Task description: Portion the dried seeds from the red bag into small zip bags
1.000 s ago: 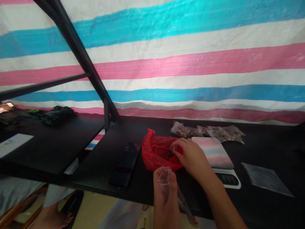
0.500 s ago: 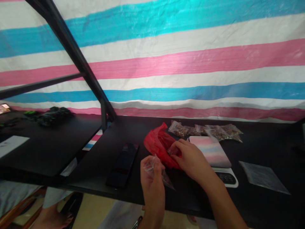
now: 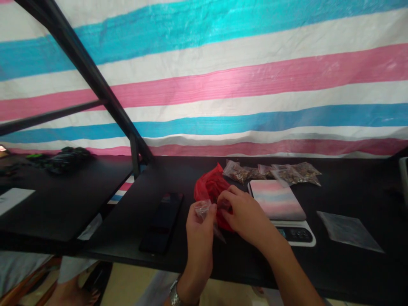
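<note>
My left hand [image 3: 199, 231] pinches a small clear plastic bag [image 3: 203, 208], whose lower end hangs past the palm. Right behind it, an opened red plastic bag [image 3: 205, 185] lies crumpled on the table. The fingers of my right hand [image 3: 240, 210] are curled together at the red bag's mouth, close to the clear bag; what they hold is hidden. A flat digital scale [image 3: 279, 202] with a shiny plate sits to the right of my right hand. Behind it lie several filled clear bags [image 3: 295, 173] with small brownish pieces inside.
A dark phone [image 3: 162, 223] lies left of my hands on the black table [image 3: 344, 191]. At the right is a flat clear bag [image 3: 349, 230]. A slanted black frame bar [image 3: 92, 76] rises at the left, before a striped sheet [image 3: 239, 93]. Someone's bare foot [image 3: 72, 293] shows lower left.
My right hand has shifted slightly left, and its fingers are now nearer the clear bag in my left hand. The scale's display shows more plainly. The view has turned a little right.
</note>
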Demonstrator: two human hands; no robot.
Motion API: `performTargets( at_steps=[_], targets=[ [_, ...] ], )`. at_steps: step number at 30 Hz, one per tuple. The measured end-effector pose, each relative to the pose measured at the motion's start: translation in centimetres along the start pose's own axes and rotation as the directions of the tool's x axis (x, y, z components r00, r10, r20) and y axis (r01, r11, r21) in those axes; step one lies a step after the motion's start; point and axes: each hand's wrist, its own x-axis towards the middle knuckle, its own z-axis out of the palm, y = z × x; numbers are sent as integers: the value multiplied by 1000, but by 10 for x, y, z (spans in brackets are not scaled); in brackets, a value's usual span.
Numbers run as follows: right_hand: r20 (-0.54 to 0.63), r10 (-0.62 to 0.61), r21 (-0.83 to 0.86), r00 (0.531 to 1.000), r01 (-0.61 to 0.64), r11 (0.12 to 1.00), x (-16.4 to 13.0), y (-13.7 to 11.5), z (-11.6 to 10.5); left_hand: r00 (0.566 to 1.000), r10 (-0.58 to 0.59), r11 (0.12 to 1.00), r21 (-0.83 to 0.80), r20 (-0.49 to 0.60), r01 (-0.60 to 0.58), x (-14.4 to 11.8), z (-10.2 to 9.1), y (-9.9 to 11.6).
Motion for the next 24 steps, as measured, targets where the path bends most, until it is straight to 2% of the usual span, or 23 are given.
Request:
performTargets(
  at_steps=[5,11,14,18,21,24],
  targets=[
    [-21,107,-32,994,-108,994,1,4,0,1000,-12,999,-44,-10,12,4,0,0],
    [-76,171,20,982,-170,985,4,9,3,999,7,999,-36,-32,-8,1,0,5],
    [-73,146,60,987,-141,988,5,10,4,1000,-14,998,-60,-21,13,-1,2,9],
    [-75,70,172,995,-57,983,6,14,9,998,-65,981,-186,-10,62,-2,6,15],
    [-86,106,256,991,-81,963,7,20,14,997,-68,968,-247,-42,55,2,7,17],
    [-70,151,350,986,-117,929,8,25,18,998,-22,966,-257,-59,6,6,6,18]
  ],
)
